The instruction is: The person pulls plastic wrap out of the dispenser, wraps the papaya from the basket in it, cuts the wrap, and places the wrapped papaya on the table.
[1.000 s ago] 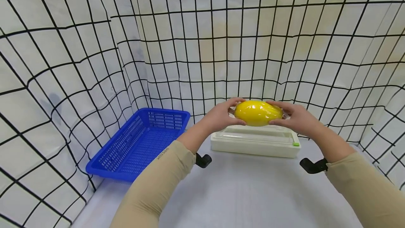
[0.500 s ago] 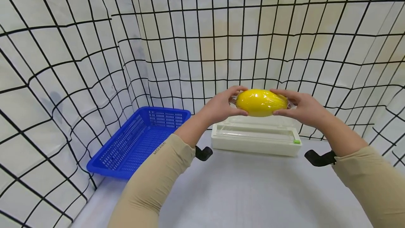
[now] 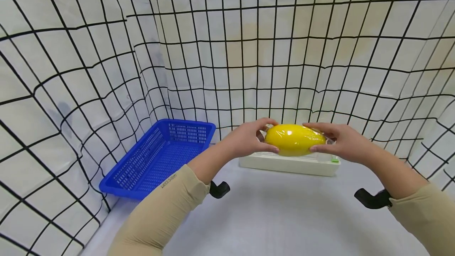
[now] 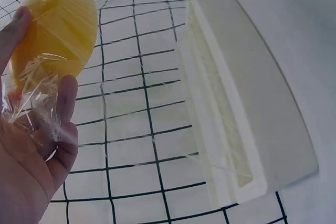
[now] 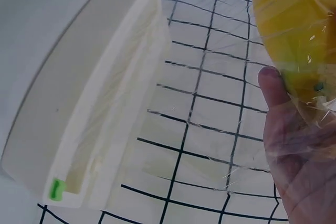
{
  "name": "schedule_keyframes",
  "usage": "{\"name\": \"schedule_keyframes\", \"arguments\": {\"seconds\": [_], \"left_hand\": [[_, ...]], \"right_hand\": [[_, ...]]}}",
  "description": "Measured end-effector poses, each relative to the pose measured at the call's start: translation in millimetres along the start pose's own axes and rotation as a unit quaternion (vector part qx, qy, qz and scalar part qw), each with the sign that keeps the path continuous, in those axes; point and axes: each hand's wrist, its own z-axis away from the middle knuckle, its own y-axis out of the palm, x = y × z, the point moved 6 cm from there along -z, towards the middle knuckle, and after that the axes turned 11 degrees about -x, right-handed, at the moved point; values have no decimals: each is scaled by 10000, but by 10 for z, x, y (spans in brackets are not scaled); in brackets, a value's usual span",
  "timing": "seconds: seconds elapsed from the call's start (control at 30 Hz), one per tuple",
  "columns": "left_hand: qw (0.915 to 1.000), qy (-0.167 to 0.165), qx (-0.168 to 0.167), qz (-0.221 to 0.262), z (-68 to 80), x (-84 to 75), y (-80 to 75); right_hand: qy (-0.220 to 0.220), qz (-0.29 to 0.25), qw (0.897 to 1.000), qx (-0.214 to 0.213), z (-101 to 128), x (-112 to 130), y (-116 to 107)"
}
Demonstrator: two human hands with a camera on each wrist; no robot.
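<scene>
We've lowered the wrapped yellow fruit (image 3: 294,140) twd the wrap box (image 3: 289,164) at the tabletop's back edge, left hand (image 3: 247,142) & right hand (image 3: 343,142) grip clamped on its ends.

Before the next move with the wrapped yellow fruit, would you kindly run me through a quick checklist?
1. Left hand grips one end of the yellow fruit: ok.
2. Right hand grips the other end: ok.
3. Cling film covers the fruit: ok.
4. Film cut free of the white dispenser: cannot tell.
5. Fruit held above the dispenser, apart from it: ok.
6. Blue basket open, nothing seen inside: ok.
</scene>
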Motion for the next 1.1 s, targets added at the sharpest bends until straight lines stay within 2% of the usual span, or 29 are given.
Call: {"name": "schedule_keyframes", "arguments": {"seconds": [0.17,0.3,0.43,0.57,0.77,0.87,1.0,1.1], "left_hand": [[9991,-172,323,-226,176,91,205],[9976,-289,483,-392,307,206,392],[9958,-336,615,-595,421,372,615],[9942,-433,793,-590,493,574,857],[9907,-647,1058,-561,488,881,1152],[9892,-823,1140,-424,450,1026,1262],[9884,-958,1146,-265,412,1123,1324],[9885,-839,1124,-562,396,1112,1302]], "right_hand": [[25,-299,9991,308,203,-53,199],[28,-272,9983,518,336,-147,398],[-11,-223,9966,794,445,-254,643],[76,-227,9937,1092,536,-356,891],[294,-31,9912,1288,586,-581,1275],[412,-100,9904,1313,583,-677,1404],[537,-227,9886,1389,563,-750,1468],[591,-256,9872,1458,529,-778,1481]]}}
